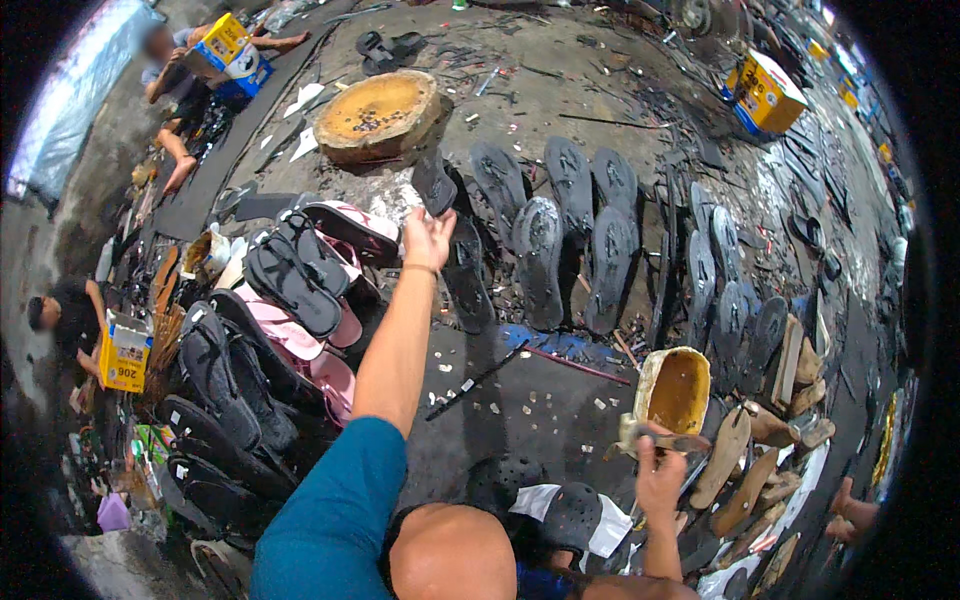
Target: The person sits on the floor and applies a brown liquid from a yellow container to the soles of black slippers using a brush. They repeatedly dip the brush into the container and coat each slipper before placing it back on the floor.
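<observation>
Two hands: both busy over the floor (560, 400).
Left hand (428, 236): arm stretched forward, fingers closed on a black sole (434, 182), held just above the row of black soles (560, 235).
Right hand (658, 478): fingers gripping a brush (668, 440) beside the glue tub (672, 388).
Left side: stacked sandals (290, 285).
Beyond: wooden stump (378, 115).

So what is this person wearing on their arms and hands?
Both hands are bare, no gloves. The left hand has a thin band at its wrist, and a teal short sleeve covers the upper arm. The right hand and forearm show no sleeve.
</observation>
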Demonstrator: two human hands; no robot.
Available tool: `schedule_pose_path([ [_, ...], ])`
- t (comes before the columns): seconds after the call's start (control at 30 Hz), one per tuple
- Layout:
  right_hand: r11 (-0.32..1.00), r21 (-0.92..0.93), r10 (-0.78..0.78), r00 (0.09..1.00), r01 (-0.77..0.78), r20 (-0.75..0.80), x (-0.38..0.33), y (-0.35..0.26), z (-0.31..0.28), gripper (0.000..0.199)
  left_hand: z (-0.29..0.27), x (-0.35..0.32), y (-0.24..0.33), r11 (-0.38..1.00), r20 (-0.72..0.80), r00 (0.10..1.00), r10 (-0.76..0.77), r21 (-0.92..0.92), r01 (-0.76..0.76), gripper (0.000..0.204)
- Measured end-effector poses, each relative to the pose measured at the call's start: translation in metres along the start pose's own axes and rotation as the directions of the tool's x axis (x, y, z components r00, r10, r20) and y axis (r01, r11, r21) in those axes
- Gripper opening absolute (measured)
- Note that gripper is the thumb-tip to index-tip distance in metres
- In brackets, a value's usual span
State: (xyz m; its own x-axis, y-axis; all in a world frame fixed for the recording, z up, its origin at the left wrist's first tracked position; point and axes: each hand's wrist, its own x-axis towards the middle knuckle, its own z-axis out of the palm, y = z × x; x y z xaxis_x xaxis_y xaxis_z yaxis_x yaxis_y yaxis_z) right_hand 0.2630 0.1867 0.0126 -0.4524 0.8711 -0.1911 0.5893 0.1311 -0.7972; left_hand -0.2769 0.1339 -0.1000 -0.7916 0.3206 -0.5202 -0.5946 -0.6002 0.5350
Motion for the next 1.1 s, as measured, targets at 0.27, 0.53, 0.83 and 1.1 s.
schedule_pose_path([
  [0.27,0.875,-0.471,-0.251,0.937,0.112,-0.244,0.051,0.044,-0.032,0.028,-0.092,-0.153,0.086,0.197,0.27,0.596,0.756,0.775,-0.6,0.061],
  [0.53,0.85,-0.525,-0.021,0.99,-0.054,-0.137,0.026,0.051,-0.074,0.024,-0.059,-0.196,0.167,0.194,0.304,0.744,0.595,0.844,-0.5,0.054],
  [0.83,0.968,-0.246,-0.064,0.996,0.048,-0.057,-0.014,0.041,-0.07,0.023,-0.137,-0.32,-0.071,-0.237,0.681,0.625,-0.382,0.581,-0.778,0.052],
  [1.1,0.8,0.539,0.17,0.961,-0.264,0.218,-0.014,0.006,-0.058,0.027,-0.15,-0.274,-0.104,-0.351,0.706,0.414,-0.575,0.244,-0.904,0.073],
])
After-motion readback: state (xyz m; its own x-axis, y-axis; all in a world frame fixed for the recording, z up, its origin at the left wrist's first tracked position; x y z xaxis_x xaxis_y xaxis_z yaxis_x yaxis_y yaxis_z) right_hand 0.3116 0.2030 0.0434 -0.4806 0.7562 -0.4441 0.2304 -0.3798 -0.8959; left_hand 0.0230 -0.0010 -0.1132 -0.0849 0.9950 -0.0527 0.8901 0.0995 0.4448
